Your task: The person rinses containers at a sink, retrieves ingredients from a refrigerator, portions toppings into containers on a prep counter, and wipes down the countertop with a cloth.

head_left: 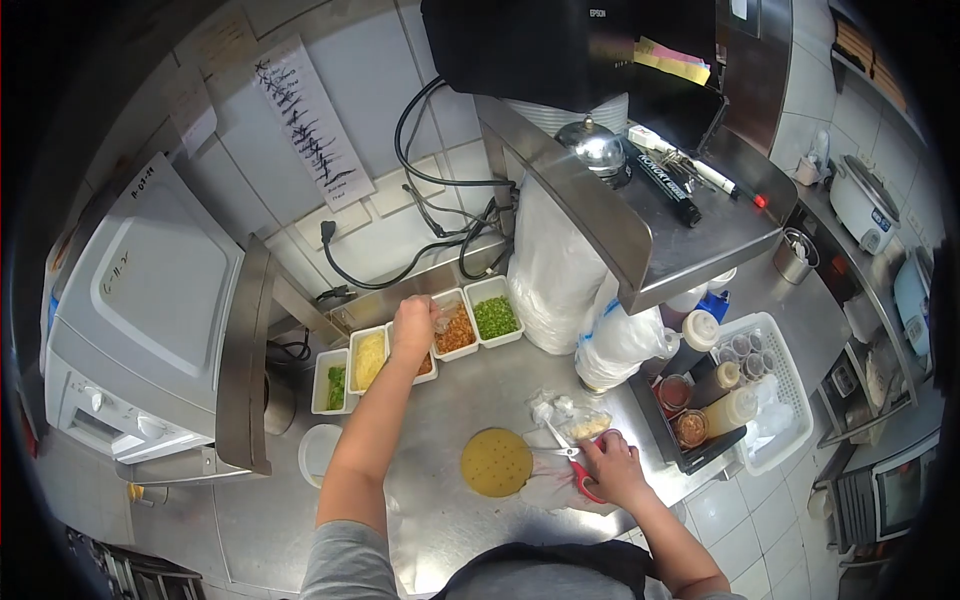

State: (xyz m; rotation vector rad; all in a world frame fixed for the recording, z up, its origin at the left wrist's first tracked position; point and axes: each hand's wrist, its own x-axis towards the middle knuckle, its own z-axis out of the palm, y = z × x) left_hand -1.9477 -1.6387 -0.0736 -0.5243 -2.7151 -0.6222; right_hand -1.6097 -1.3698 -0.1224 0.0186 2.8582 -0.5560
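My left hand (412,328) is closed above the row of white containers, by fried brown bits (457,333). Something clear shows at its fingers, too indistinct to name. Chopped green onion (494,317) fills the container to the right. Shredded pale yellow food (369,358) and green leaves (336,386) sit in containers to the left. My right hand (617,470) is closed on the red handles of scissors (586,481), whose blades point up and left. Touching distance from them lie a crumpled clear plastic bag (563,408) and a round brownish-yellow dotted disc (497,462).
A white microwave-like appliance (150,300) stands left. Plastic bags (555,265) hang below a metal shelf (700,250) with a printer (560,50). At right, a black caddy (716,450) holds sauce bottles beside a white basket (797,400). A round pale container (318,452) sits by my left forearm.
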